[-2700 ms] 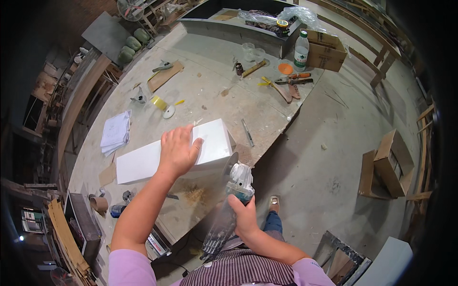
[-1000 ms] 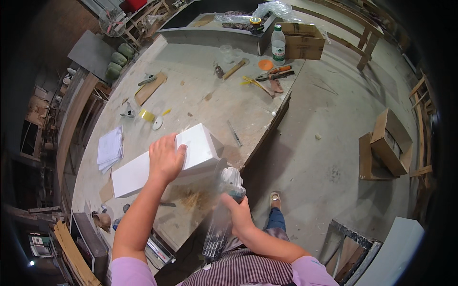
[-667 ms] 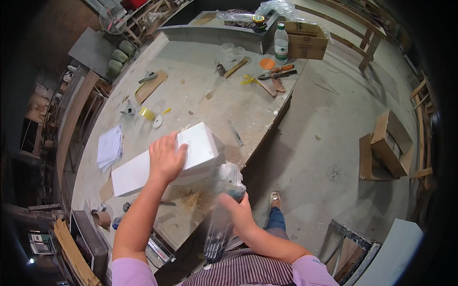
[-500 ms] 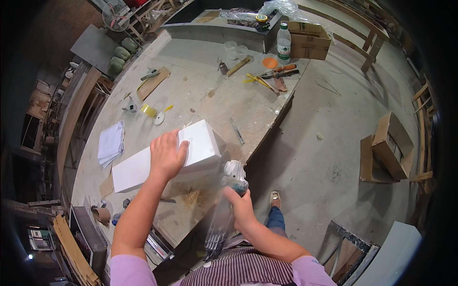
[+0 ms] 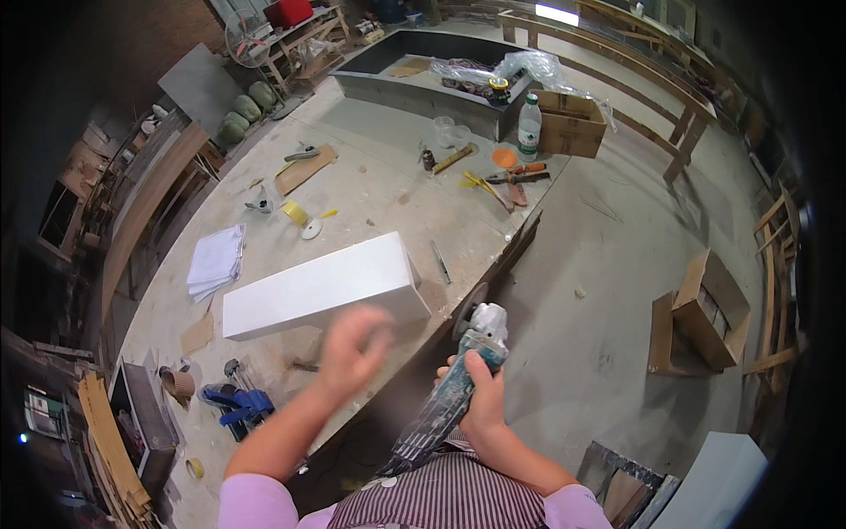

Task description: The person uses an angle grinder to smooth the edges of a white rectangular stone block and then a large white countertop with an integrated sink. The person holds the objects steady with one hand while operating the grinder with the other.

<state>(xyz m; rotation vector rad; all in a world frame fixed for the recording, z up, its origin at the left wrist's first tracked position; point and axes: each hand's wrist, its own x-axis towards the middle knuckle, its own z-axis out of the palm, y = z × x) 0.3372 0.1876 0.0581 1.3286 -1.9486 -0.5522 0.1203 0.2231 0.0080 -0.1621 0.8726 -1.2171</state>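
Note:
A long white rectangular block lies on the dusty workbench near its front edge. My left hand, blurred by motion, hovers just in front of the block with fingers apart and holds nothing. My right hand grips a teal angle grinder by its body. The grinder's head and disc point up, close to the bench's front edge and right of the block.
A stack of white sheets, yellow tape, hand tools, a plastic bottle and a cardboard box sit on the bench. Blue clamps lie at the near left. Wooden boxes stand on the floor at right.
My left hand has come off the top of the white block and pulled back toward me. The block now lies flat on the bench. My right hand still holds the grinder.

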